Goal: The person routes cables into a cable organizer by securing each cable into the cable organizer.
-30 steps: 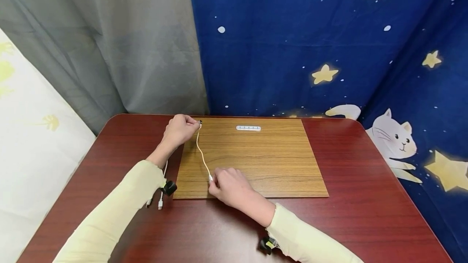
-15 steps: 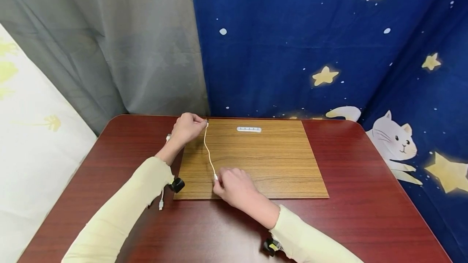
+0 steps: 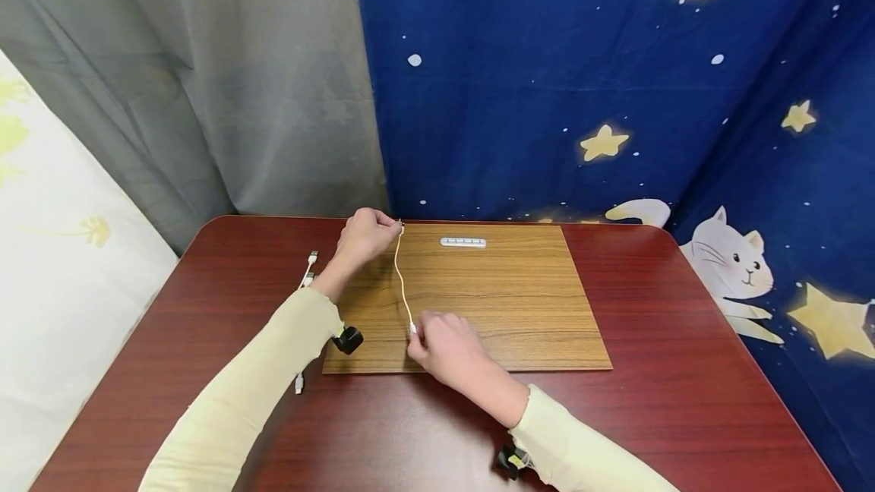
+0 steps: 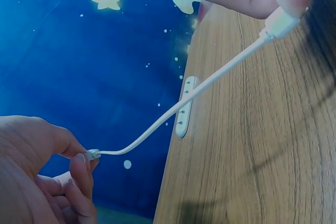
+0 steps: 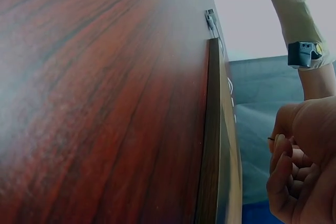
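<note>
A short white charging cable (image 3: 402, 279) is stretched between both hands above the wood-grain board (image 3: 506, 310). My left hand (image 3: 369, 235) pinches its far end near the board's back edge; in the left wrist view a small white connector (image 4: 93, 154) shows at the fingertips. My right hand (image 3: 447, 344) pinches the nearer end by a larger white plug (image 4: 281, 23), over the board's front part. Most of that plug is hidden by the fingers. In the right wrist view the right hand (image 5: 304, 161) has its fingers curled in toward the thumb.
A white slotted cable holder strip (image 3: 463, 242) lies near the board's back edge. Left of the board, more white cables lie on the red-brown table (image 3: 683, 325), with a USB plug (image 3: 313, 257) and a connector (image 3: 299, 383) showing. Curtains (image 3: 547, 82) hang behind.
Both hands have moved to the right with the cable, the left hand farther. The plugs of the cables on the left have come into sight from behind the left arm.
</note>
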Tool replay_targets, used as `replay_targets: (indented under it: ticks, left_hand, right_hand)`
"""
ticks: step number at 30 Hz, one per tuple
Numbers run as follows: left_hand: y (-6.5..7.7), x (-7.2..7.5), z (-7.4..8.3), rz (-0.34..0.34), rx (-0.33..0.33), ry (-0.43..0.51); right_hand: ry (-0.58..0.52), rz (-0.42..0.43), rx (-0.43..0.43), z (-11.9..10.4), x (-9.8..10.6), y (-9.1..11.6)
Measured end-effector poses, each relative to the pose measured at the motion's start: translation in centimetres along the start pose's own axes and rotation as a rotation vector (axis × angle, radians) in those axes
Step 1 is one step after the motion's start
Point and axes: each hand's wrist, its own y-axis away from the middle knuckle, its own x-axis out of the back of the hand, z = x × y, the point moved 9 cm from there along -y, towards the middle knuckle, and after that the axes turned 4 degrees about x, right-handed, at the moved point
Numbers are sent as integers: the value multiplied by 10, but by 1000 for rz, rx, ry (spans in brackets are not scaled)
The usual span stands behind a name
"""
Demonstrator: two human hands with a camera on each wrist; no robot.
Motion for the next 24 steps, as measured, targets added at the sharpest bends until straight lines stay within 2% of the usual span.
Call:
replay_targets:
  ticks: [5,12,24]
  left_hand:
    - [-2,-7,4,3,2,4]
    - [-6,-15,13,30,-31,-16]
    - [-14,-34,13,17,18,-15]
  right_hand:
    - [4,32,1,4,2,1]
    - [35,50,-7,8,6,3]
    - [44,54,-22,17,8,5]
